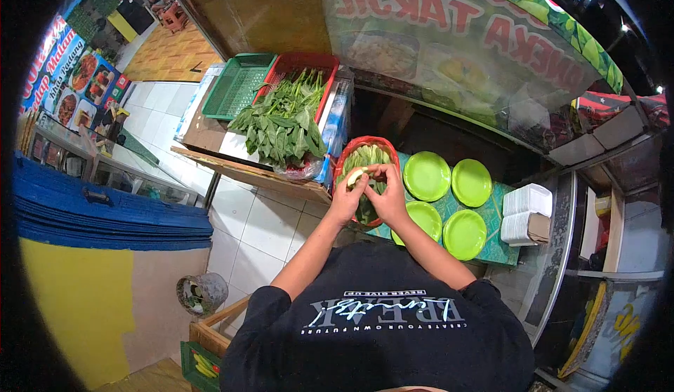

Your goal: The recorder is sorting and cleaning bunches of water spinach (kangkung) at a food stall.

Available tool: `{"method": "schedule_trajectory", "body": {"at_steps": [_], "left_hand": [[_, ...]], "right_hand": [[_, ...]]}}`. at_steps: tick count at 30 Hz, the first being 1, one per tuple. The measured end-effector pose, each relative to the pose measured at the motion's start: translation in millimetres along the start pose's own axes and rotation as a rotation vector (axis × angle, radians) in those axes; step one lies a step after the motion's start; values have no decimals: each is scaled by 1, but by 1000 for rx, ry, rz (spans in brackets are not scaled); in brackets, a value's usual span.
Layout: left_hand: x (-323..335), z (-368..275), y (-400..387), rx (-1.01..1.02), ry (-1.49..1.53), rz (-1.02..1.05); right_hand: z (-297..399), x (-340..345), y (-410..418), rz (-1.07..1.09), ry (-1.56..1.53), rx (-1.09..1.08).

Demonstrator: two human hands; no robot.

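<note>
Over a red plastic basket (pixel 392 150), both my hands are held close together. My left hand (pixel 345 202) grips a small pale green piece of vegetable (pixel 357 175) between thumb and fingers. Fingertips of my right hand (pixel 390 194) reach the same piece from the other side; its exact shape is partly covered by the fingers. Inside the basket lie green leaves and pale stems (pixel 368 156). Up and to the left, a large bunch of leafy greens (pixel 287 118) spills over the front of another red basket (pixel 327 61), its stems pointing away from me.
A green perforated basket (pixel 239 89) stands beside the leafy bunch on a wooden-edged table (pixel 210 123). At right, several lime-green plates (pixel 426 176) and stacked white foam boxes (pixel 526 200) sit on a teal-covered table (pixel 497 234). A worn bucket (pixel 202 293) is at lower left.
</note>
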State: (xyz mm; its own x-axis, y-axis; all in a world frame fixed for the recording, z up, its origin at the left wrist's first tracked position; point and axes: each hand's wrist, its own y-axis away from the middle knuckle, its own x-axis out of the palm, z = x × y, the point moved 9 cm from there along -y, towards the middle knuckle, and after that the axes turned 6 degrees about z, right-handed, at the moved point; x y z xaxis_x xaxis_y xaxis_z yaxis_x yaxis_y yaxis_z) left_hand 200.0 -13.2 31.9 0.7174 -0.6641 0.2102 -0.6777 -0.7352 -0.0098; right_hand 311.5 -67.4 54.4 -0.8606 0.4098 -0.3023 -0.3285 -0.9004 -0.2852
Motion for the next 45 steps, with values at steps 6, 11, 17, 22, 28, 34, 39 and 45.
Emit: {"method": "schedule_trajectory", "body": {"at_steps": [6, 11, 17, 22, 28, 34, 39, 45], "left_hand": [[-11, -28, 15, 234, -164, -70], [-42, -7, 11, 65, 331, -309], [-35, 4, 13, -30, 577, -297], [-44, 10, 9, -51, 484, -282], [-62, 32, 5, -171, 344, -360], [-73, 100, 9, -378, 221, -417], [-78, 165, -10, -469, 69, -346], [-81, 255, -51, -623, 32, -357]], "right_hand": [[-18, 37, 23, 485, -305, 180], [-23, 58, 42, 554, -193, 128], [-25, 63, 51, 583, -214, 172], [-44, 65, 70, 691, -241, 287], [-105, 43, 72, 528, -416, 549], [-161, 27, 71, 243, -462, 656], [-216, 25, 53, 44, -399, 712], [-303, 61, 21, -101, -122, 766]]}}
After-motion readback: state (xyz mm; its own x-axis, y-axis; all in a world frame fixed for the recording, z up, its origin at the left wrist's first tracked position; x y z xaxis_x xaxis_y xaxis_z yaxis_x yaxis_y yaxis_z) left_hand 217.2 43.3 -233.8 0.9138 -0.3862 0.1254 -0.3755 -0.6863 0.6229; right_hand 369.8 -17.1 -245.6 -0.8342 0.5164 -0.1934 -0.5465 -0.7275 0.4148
